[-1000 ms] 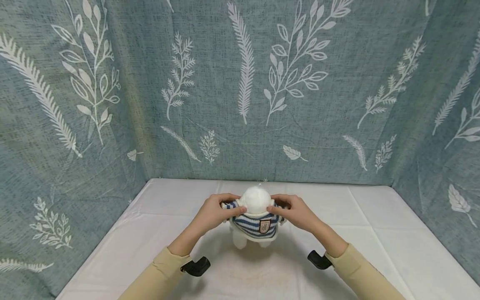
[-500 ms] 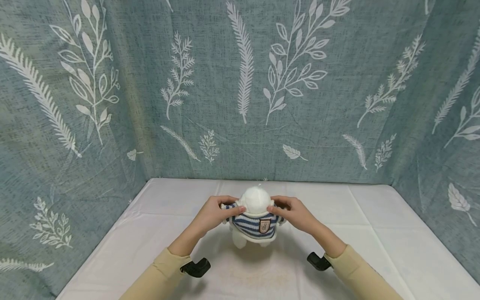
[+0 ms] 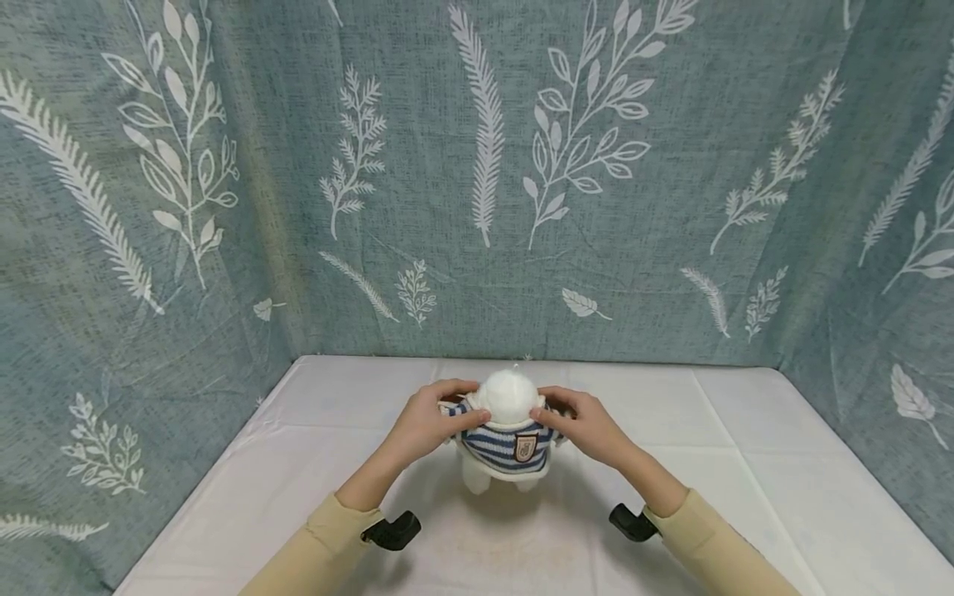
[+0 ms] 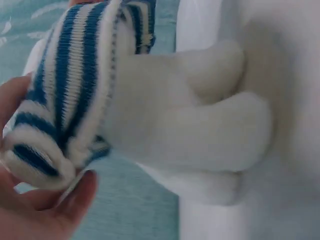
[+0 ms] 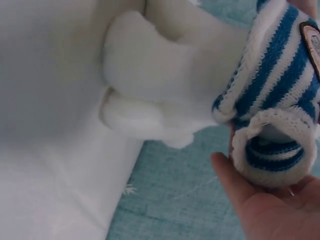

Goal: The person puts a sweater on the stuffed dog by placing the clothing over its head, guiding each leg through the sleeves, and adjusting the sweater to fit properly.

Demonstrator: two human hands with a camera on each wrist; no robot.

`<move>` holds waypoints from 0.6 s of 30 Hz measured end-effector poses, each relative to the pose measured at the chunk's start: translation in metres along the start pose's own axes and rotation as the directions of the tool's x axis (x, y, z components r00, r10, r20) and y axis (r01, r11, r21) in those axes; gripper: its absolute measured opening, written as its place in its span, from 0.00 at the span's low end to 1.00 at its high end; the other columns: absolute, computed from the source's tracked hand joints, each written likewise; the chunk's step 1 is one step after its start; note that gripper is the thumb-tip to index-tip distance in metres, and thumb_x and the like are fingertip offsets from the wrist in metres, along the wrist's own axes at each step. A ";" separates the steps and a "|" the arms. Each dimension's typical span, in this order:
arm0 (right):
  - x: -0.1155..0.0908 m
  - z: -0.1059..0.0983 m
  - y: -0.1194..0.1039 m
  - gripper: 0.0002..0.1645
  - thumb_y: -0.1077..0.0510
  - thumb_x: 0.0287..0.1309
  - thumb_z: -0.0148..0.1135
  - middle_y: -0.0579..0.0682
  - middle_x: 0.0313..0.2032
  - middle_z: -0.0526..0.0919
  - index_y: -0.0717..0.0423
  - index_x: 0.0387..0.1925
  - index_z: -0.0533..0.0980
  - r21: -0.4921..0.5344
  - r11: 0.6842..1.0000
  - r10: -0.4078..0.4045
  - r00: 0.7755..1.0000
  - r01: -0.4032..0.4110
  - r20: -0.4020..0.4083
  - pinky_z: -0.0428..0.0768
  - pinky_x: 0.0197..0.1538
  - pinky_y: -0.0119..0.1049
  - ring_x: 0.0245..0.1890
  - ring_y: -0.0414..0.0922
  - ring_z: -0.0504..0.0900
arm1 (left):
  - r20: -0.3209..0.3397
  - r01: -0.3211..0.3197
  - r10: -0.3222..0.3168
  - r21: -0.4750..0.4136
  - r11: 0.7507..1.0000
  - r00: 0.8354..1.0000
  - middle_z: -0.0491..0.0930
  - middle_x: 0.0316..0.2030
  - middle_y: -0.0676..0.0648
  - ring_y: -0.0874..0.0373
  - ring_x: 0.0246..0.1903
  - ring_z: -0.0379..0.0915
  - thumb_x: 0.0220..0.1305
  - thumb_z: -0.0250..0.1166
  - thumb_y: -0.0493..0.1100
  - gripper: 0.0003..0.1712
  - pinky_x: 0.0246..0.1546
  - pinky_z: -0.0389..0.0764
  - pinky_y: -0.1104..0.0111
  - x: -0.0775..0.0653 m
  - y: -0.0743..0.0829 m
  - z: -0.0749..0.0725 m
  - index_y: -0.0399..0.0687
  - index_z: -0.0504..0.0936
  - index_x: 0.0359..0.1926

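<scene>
A white plush toy (image 3: 509,394) stands on its stubby legs at the middle of the table. It has on a knitted sweater (image 3: 495,447) with blue and white stripes and a small badge (image 3: 526,448). On the left of the toy's neck, my left hand (image 3: 432,420) grips the sweater, thumb near the collar. At the opposite side my right hand (image 3: 589,424) does the same. Each wrist view shows a sweater sleeve (image 4: 37,157) beside the fingers; the right sleeve (image 5: 275,147) gapes at its cuff. The toy's white legs (image 4: 220,132) rest on the cloth.
A white cloth (image 3: 313,463) covers the table. Blue-green curtains (image 3: 417,165) with white leaf prints hang behind and at both sides. Black wrist-worn devices (image 3: 392,531) sit at both beige cuffs.
My left hand's fingers have lifted slightly at the sweater's shoulder. The toy and my right hand have hardly moved.
</scene>
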State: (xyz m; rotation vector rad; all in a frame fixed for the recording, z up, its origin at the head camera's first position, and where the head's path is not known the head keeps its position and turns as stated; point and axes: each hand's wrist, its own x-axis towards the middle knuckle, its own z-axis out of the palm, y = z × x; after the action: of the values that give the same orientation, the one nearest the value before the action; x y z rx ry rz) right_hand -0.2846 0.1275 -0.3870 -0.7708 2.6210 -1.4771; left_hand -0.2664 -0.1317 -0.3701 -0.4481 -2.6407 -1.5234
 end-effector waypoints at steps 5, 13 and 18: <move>0.000 0.000 -0.004 0.24 0.46 0.62 0.59 0.52 0.44 0.82 0.49 0.58 0.73 -0.039 0.999 -0.016 1.000 0.015 -0.027 0.80 0.31 0.43 0.28 0.42 0.74 | -0.027 -0.201 0.205 0.108 0.974 0.978 0.75 0.58 0.49 0.51 0.58 0.69 0.48 0.75 0.49 0.40 0.56 0.73 0.54 0.005 0.019 -0.003 0.53 0.72 0.63; -0.008 0.001 -0.016 0.25 0.42 0.59 0.61 0.48 0.47 0.82 0.43 0.57 0.73 -0.108 0.994 -0.018 0.989 0.002 -0.149 0.80 0.39 0.40 0.37 0.43 0.80 | 0.073 -0.171 0.165 0.075 0.982 0.984 0.75 0.58 0.48 0.49 0.53 0.74 0.47 0.76 0.50 0.39 0.51 0.77 0.56 0.014 0.031 0.000 0.52 0.73 0.62; -0.022 0.004 -0.026 0.25 0.49 0.56 0.66 0.48 0.49 0.81 0.52 0.53 0.74 -0.167 0.982 -0.144 0.913 0.086 -0.382 0.76 0.56 0.46 0.50 0.46 0.80 | 0.096 -0.125 0.119 0.057 0.991 0.988 0.75 0.57 0.48 0.48 0.53 0.74 0.47 0.76 0.51 0.39 0.49 0.78 0.56 0.016 0.030 0.002 0.53 0.73 0.62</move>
State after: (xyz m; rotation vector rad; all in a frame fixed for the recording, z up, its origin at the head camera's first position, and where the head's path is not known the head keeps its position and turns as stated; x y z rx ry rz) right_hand -0.2538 0.1230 -0.3721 -0.7145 3.0574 -1.6335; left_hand -0.2734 -0.1125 -0.3430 -0.6774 -2.6643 -1.4132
